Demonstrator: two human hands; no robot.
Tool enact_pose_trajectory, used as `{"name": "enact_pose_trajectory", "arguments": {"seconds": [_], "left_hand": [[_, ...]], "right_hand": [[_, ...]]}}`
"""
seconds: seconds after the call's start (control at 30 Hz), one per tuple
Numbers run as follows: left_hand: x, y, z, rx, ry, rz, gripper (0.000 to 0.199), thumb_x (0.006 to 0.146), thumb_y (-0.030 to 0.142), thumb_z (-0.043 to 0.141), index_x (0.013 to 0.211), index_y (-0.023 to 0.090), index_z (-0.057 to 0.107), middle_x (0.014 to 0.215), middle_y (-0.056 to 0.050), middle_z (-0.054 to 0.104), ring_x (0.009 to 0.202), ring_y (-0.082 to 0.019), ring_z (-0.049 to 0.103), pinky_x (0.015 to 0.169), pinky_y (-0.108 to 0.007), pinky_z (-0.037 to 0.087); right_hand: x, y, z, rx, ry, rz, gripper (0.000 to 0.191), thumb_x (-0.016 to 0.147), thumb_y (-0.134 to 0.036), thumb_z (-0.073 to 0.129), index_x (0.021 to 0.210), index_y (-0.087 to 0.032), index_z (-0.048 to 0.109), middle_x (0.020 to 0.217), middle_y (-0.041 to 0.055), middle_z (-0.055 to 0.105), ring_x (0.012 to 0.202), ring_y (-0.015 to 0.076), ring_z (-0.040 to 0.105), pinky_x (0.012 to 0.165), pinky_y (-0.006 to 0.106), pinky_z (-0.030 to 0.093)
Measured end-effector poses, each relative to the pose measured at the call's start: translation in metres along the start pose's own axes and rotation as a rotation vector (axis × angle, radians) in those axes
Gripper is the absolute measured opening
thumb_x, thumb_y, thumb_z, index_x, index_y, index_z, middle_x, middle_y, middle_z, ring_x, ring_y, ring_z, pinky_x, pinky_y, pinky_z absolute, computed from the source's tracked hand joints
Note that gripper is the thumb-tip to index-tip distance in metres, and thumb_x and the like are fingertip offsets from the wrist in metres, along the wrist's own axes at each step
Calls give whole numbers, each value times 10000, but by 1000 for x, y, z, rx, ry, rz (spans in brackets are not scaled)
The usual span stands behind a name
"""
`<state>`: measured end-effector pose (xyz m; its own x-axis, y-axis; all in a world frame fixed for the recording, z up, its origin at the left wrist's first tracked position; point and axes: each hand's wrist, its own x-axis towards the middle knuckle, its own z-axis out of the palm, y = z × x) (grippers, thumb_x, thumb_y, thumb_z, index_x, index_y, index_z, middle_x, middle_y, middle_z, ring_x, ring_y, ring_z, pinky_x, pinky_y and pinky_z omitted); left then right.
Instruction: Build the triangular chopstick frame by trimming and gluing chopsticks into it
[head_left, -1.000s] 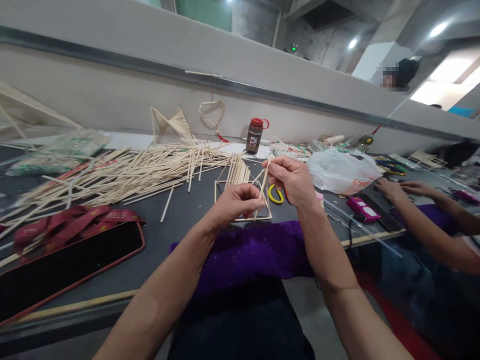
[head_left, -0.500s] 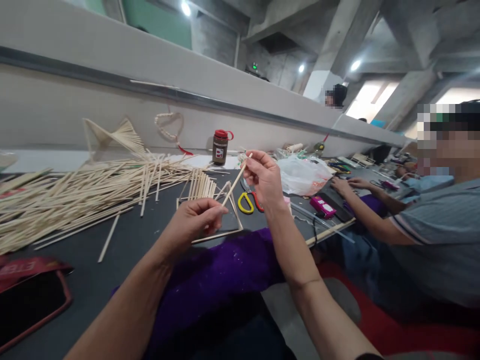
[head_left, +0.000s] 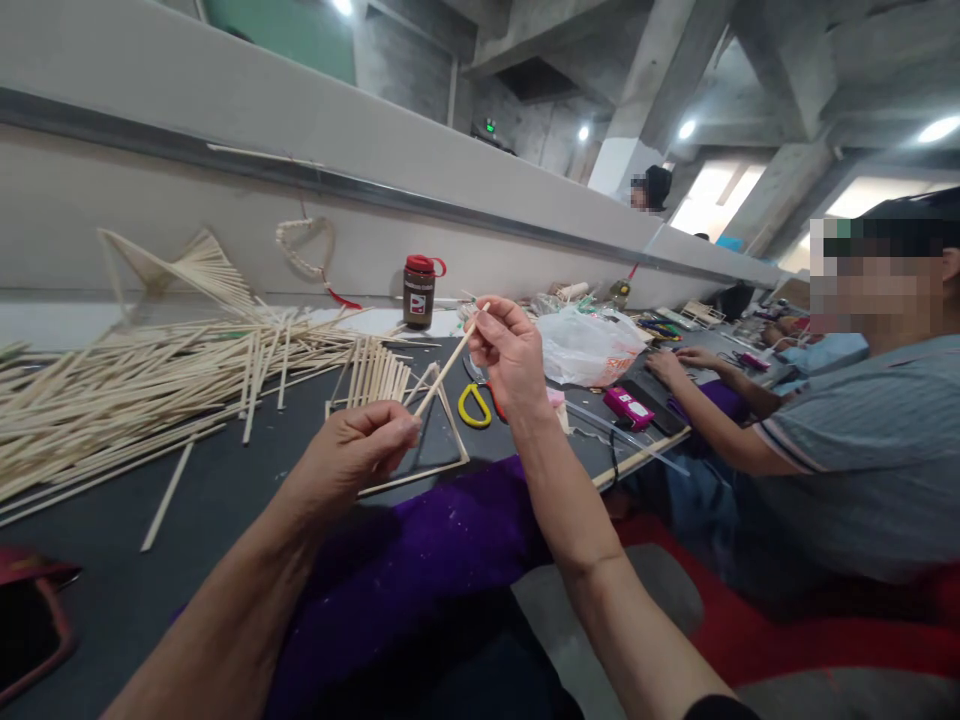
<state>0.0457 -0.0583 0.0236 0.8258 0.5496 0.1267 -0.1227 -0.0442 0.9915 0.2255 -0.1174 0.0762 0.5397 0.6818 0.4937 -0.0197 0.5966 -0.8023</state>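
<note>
A thin wooden stick (head_left: 448, 366) slants up between my two hands. My left hand (head_left: 373, 440) pinches its lower end, fingers curled in. At the upper end, my right hand (head_left: 510, 350) grips it between thumb and fingers. Behind and below the stick, a small frame of sticks (head_left: 454, 425) with a row of short upright sticks (head_left: 373, 372) stands on the dark table; my left hand hides part of it. Scissors with one yellow and one red handle (head_left: 474, 406) lie just beside my right hand.
A large pile of loose sticks (head_left: 150, 400) spreads over the left. Along the back stand a twisted stick model (head_left: 176, 272) and a red-lidded bottle (head_left: 418, 295). Right of my hands are a white plastic bag (head_left: 589, 345) and a magenta box (head_left: 628, 409). A co-worker (head_left: 862, 430) sits at right.
The view has turned slightly right, so things on the table appear shifted left. Both hands still hold the stick, at nearly the same slant.
</note>
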Motion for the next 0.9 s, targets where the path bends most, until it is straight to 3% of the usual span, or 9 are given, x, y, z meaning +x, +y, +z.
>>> {"name": "enact_pose_trajectory", "arguments": {"seconds": [0.13,0.23,0.33,0.5,0.67,0.8,0.9], "left_hand": [[0,4,-1,9,179,60,306,739,375,669,535,179,551,411,44,380,381,-67,285,382,-212,175],[3,9,-9,-29,417,161,275,748,347,640,538,183,571,470,26,476,420,-78,378,400,-214,264],[9,7,-27,68,565,245,117,739,292,645,707,182,666,665,0,625,585,-105,522,484,-211,370],[9,-8,-49,318,604,265,227,750,199,628,971,204,683,979,-22,692,897,-152,608,770,-266,464],[-2,-16,-43,412,572,185,177,775,215,614,930,219,700,957,-30,689,837,-157,616,697,-259,474],[-2,-23,-41,364,662,181,295,756,233,641,1051,212,650,1118,-64,633,953,-180,610,786,-296,499],[5,-30,-47,198,650,84,471,719,283,693,1161,174,572,1191,-114,608,1084,-219,580,883,-348,482]], "right_hand": [[-2,-7,-2,6,57,1,157,759,-244,628,898,-208,564,689,-56,575,542,46,520,440,169,374],[8,-7,-11,44,88,27,140,772,-242,629,885,-223,549,710,-70,580,539,18,511,429,135,348],[30,8,-19,34,100,61,162,745,-238,674,866,-217,568,674,-75,566,534,17,526,414,121,349],[52,42,-15,39,107,250,196,684,-191,713,835,-174,589,666,-46,616,510,26,539,378,102,360],[51,65,-16,26,61,360,239,652,-211,740,843,-167,604,638,-59,608,472,17,525,358,91,355],[51,78,-19,14,6,476,262,649,-219,745,866,-151,615,636,-48,621,442,19,516,343,95,352],[56,84,-17,4,-20,522,251,661,-211,736,881,-147,633,651,-32,647,450,28,537,340,99,355]]}}
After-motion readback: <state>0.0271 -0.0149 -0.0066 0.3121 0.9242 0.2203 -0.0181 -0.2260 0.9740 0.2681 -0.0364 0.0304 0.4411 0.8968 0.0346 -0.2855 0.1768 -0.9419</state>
